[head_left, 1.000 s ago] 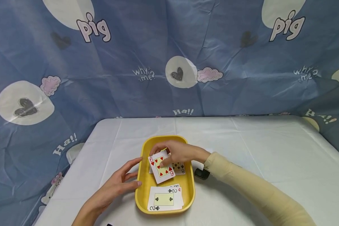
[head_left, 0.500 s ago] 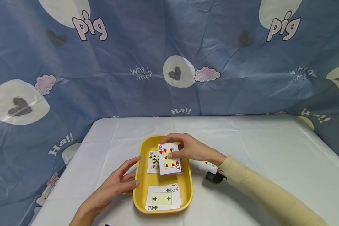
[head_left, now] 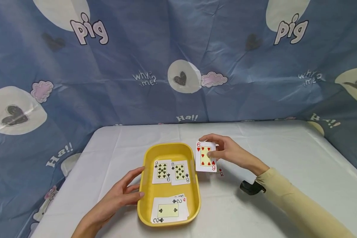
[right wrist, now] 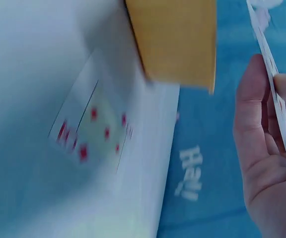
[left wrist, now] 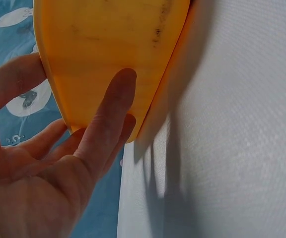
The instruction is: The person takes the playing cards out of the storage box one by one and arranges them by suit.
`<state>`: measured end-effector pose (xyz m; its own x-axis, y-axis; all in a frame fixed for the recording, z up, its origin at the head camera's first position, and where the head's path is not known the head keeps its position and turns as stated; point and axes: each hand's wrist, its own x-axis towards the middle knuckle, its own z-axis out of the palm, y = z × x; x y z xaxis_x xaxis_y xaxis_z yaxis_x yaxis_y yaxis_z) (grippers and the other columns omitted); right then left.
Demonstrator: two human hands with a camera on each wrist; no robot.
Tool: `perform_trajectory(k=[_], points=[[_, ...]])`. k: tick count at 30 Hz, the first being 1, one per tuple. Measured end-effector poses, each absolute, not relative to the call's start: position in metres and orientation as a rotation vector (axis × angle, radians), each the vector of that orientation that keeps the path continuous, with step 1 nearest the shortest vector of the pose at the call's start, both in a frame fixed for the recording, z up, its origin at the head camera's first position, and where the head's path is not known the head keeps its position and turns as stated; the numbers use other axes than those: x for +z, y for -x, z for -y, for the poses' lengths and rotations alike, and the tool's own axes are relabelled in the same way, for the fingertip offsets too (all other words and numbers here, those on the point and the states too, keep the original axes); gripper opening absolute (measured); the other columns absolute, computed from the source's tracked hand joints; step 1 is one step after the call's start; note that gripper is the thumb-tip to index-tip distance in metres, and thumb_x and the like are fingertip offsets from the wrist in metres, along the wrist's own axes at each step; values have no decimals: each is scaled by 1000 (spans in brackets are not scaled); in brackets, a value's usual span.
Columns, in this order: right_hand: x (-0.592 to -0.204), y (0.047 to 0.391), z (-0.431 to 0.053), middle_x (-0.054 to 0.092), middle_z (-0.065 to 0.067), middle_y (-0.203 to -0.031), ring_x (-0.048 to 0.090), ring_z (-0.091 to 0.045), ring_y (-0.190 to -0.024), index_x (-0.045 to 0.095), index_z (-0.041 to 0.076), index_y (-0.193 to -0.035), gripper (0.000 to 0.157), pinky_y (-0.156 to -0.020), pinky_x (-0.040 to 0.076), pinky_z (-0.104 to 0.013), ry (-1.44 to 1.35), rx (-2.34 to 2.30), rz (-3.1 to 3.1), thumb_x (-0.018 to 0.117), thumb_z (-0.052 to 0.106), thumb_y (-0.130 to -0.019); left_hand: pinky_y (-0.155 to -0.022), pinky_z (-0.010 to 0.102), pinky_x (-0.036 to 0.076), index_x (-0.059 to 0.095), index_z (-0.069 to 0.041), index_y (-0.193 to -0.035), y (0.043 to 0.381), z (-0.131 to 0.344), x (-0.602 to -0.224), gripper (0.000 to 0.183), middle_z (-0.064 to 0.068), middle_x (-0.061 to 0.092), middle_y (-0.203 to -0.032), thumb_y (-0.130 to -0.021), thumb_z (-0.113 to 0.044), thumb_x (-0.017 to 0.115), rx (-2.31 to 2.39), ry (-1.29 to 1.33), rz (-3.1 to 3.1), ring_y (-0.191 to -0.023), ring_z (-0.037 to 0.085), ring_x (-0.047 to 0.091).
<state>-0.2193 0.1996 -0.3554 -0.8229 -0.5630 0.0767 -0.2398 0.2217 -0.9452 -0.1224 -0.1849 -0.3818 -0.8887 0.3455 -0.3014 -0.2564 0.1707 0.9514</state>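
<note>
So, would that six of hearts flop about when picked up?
Probably not much: the six of hearts looks nearly flat, without drooping, where the right hand pinches it. It's likely very light, as its edge looks thin in the right wrist view. That thinness suggests it might bend under pressure.

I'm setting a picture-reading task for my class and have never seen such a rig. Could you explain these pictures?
There is no machine arm here: a person works with two bare hands. One picture comes from a head-worn camera looking forward and down; the other two come from cameras on the wrists. On the white-covered table stands a yellow tray, holding the nine of clubs, the eight of spades and a small pile topped by the two of clubs. The left hand touches the tray's outside. The right hand pinches the six of hearts. The right wrist view shows a red-marked card on the table, too blurred there to read.
</note>
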Motion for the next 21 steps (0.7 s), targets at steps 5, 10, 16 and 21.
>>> perform_trajectory(k=[5, 10, 16, 21], points=[[-358, 222, -232, 60, -15, -123, 65, -30, -89, 53, 10, -131, 46, -72, 57, -39, 645, -1639, -2228, 68, 2, -89, -83, 43, 55, 31, -25, -152, 122, 185, -383, 73, 8, 14, -161, -91, -15, 70, 1767, -67, -2002, -120, 29, 57], [-369, 225, -264, 59, -16, -124, 64, -27, -89, 55, 7, -127, 43, -71, 56, -36, 553, -1536, -2324, 71, 4, -87, -83, 43, 55, 30, -24, -153, 122, 185, -384, 73, 8, 13, -161, -91, -15, 70, 1770, -63, -1990, -121, 29, 56], [-385, 226, -291, 54, -20, -127, 64, -26, -92, 58, 5, -128, 45, -72, 56, -37, 572, -1438, -2354, 73, 2, -87, -84, 44, 55, 31, -23, -152, 122, 184, -383, 74, 7, 13, -161, -90, -14, 71, 1776, -58, -1997, -123, 30, 54], [-395, 226, -298, 57, -16, -122, 61, -24, -87, 62, 5, -125, 44, -72, 54, -30, 628, -1280, -2505, 74, -1, -84, -84, 44, 55, 32, -24, -152, 123, 182, -383, 74, 7, 14, -161, -90, -15, 71, 1771, -39, -2010, -124, 31, 53]])
